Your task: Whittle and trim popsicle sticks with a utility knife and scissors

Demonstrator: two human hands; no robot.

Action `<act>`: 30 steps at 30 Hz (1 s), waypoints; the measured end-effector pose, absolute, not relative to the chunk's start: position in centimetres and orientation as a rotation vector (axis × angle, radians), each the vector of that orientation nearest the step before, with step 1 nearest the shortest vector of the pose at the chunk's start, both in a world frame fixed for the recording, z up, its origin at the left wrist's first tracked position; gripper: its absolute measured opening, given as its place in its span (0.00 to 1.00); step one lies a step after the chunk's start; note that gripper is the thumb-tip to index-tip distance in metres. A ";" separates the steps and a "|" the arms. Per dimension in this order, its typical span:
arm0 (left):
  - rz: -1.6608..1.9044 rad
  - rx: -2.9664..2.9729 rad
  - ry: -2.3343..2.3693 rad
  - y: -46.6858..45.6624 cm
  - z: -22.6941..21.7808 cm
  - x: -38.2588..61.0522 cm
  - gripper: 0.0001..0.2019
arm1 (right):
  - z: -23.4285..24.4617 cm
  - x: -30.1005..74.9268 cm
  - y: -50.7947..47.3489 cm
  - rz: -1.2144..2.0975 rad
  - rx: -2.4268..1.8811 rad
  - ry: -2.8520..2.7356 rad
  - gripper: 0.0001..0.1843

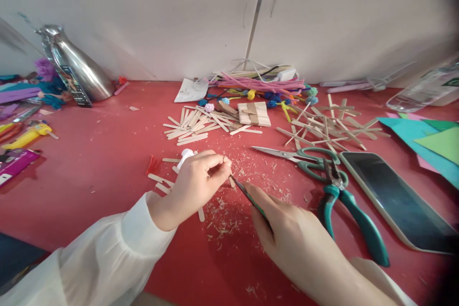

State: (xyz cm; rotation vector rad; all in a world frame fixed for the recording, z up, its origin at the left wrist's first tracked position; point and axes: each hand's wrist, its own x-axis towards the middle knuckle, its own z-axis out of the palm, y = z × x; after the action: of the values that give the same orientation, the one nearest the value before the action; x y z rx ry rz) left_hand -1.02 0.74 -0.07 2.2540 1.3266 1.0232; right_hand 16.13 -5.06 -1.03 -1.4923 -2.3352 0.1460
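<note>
My left hand (196, 182) is closed in a pinch around a small wooden craft stick (232, 181), most of which the fingers hide. In my right hand (292, 229) is a slim craft knife (247, 194), dark with a bit of green at the handle. Its tip meets the stick just by my left fingertips. Thin wood shavings (225, 220) lie scattered on the red tabletop beneath both hands. Several loose craft sticks (160, 180) and a crumpled white piece (185, 155) lie beside and behind my left hand.
Scissors (287, 154), pliers (335, 186) and a phone (392, 196) lie to the right. Farther back are stick piles (195, 122), a bundle of sticks (254, 114) and pipe cleaners (258, 82). A metal jug (82, 67) stands at the back left, a clear bottle (419, 88) at the right.
</note>
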 end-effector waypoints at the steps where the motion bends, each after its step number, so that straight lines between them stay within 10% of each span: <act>1: 1.015 2.250 1.331 0.7 -0.1 -1.0 0.13 | -1.0 16.2 -5.1 0.172 -1.507 -2.336 0.23; 30: 1.032 2.253 1.338 0.7 -0.1 -1.1 0.14 | 0.6 15.8 -5.0 0.800 -1.685 -2.173 0.18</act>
State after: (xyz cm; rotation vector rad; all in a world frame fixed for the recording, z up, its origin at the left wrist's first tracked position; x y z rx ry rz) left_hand -1.06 0.74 -0.12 2.2526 1.3376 1.0318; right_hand 15.81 -4.99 0.58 -1.6852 -2.1727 0.8003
